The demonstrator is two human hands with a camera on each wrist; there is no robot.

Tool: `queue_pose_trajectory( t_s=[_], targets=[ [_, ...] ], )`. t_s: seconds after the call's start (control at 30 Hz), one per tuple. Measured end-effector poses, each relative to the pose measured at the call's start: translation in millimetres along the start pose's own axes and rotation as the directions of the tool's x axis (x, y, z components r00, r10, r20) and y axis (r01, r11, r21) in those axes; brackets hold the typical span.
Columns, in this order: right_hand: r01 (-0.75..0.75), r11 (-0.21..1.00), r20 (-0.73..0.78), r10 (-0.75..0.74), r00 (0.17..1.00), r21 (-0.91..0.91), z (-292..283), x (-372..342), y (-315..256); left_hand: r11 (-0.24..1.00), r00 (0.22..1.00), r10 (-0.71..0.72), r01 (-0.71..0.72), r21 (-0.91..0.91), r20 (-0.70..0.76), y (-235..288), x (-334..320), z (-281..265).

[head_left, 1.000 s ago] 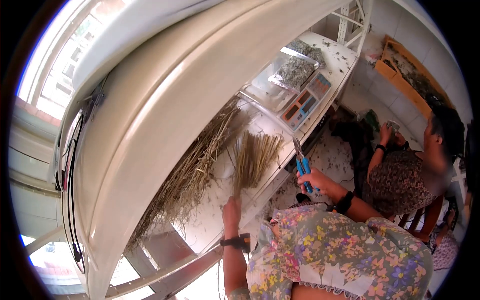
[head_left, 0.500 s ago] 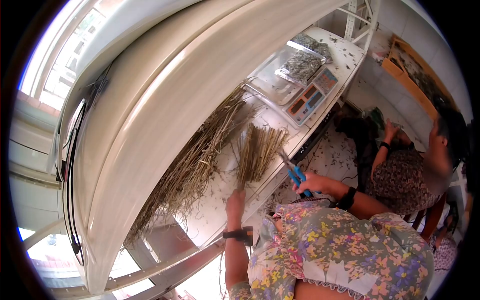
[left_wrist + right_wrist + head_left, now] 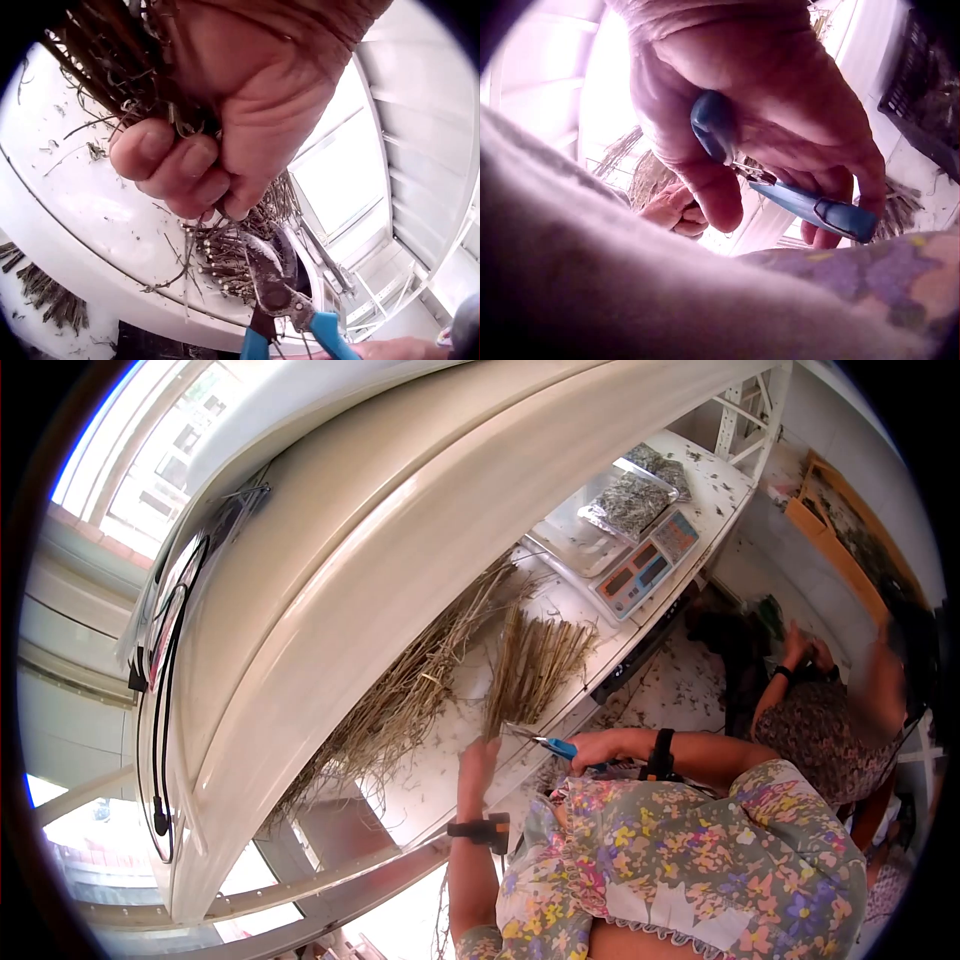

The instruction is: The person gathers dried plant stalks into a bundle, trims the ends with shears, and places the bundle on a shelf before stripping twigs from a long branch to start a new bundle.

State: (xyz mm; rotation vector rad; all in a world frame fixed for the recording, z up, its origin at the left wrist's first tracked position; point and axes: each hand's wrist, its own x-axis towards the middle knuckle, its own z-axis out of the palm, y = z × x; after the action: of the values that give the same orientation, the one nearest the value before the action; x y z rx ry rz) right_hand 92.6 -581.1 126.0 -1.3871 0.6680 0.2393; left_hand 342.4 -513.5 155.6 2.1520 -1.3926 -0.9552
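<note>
The left hand (image 3: 255,97) was curled tightly round a bunch of dried stems (image 3: 105,60), which stuck out from one side of the fist and were cut off by the corner of the left wrist view. The stretch inside the fist was hidden by the fingers, and one thin twig dangled below the thumb.

The right hand (image 3: 597,748) gripped pruning shears (image 3: 276,297) by their blue handles, which stood spread apart with the spring showing between them. The blades were parted just beside the left hand's fingertips; whether they touched a stem could not be made out. From above, the right hand covered most of the handles, and in its own wrist view a blurred pale shape (image 3: 615,277) filled the near side.

Just beyond the left hand, a fanned bundle (image 3: 550,665) lay on the white table (image 3: 415,800), its pale cut ends showing under the shears in the left wrist view. How far the gripped stems overlapped it was unclear. Left of the left hand lay a larger heap of stems (image 3: 400,700), partly hidden behind a broad cream panel (image 3: 330,590). Well beyond both hands stood a scale (image 3: 640,575), its far edge also cut off by the panel. Right of the right hand sat another person (image 3: 820,735), blurred in places.
</note>
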Motion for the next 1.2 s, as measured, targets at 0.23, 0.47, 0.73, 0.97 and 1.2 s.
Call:
queue_pose_trajectory(
  t_s=[0.23,0.47,0.73,0.97,1.2],
  targets=[
    [-0.031,0.996,0.038,0.034,0.999,-0.086,-3,2,-14,0.878,0.961,-0.174,0.249,-0.408,0.213,22,-17,-13],
    [-0.007,0.988,-0.015,0.005,1.0,-0.155,-2,7,-16,0.76,0.912,-0.211,0.38,-0.528,0.353,51,-36,-27],
    [-0.016,0.978,-0.034,0.009,0.999,-0.21,-1,-19,-51,0.636,0.902,-0.091,0.379,-0.673,0.422,49,-49,-33],
    [-0.037,0.975,0.047,0.048,0.998,-0.219,-6,-24,-59,0.555,0.883,-0.047,0.411,-0.723,0.466,42,-55,-34],
    [-0.056,0.97,0.082,0.078,0.994,-0.236,-9,-6,-41,0.399,0.858,-0.031,0.481,-0.781,0.512,33,-57,-31]
  ],
)
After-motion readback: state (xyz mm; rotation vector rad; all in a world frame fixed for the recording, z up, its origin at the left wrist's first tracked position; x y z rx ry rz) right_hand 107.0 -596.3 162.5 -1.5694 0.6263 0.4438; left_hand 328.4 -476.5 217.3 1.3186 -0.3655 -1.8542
